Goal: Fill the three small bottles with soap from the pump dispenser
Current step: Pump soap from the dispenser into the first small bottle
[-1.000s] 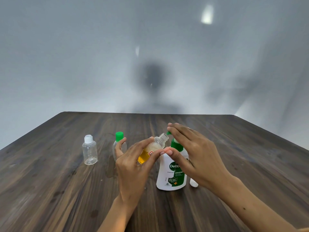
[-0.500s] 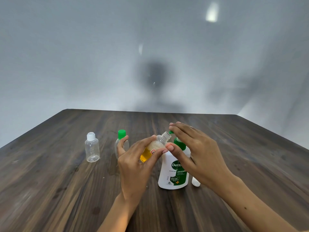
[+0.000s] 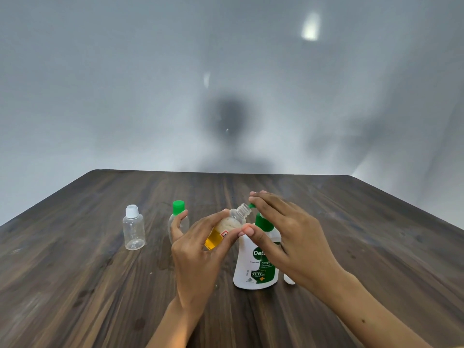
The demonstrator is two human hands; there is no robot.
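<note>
**A:** Head view, frame centre: what has changed in the past second?

**B:** Very little. The left hand (image 3: 198, 249) still holds the open bottle (image 3: 226, 228) tilted, its neck aimed up and right at the green spout (image 3: 251, 205) of the dispenser (image 3: 256, 267). The right hand (image 3: 293, 237) stays over the pump head. The whole group sits marginally higher in the frame than before, most likely from a shift of the camera.

**A:** And for the task?

**B:** Amber soap fills the bottle's lower part, with pale froth above it. The level looks much the same as a second ago, so this reads as mid-fill, between strokes of the pump. That is a judgement; no stream is visible at the spout.

**A:** The hands' pose?

**B:** Left fingers and thumb are curled round the bottle's body, grasping it, the wrist rising from the lower centre. Right fingers lie fairly straight across the pump top, thumb stretched left until it nearly meets the left fingertips; it presses or rests rather than grips. Whether it is bearing down cannot be told.

**A:** The other bottles?

**B:** Left of centre on the table (image 3: 75, 285): a clear one with a white cap (image 3: 133, 228), seemingly empty, and a green-capped one (image 3: 178, 217) partly behind the left hand, contents unclear. A small white item (image 3: 288, 279), perhaps the removed cap, lies just right of the dispenser's base.
</note>
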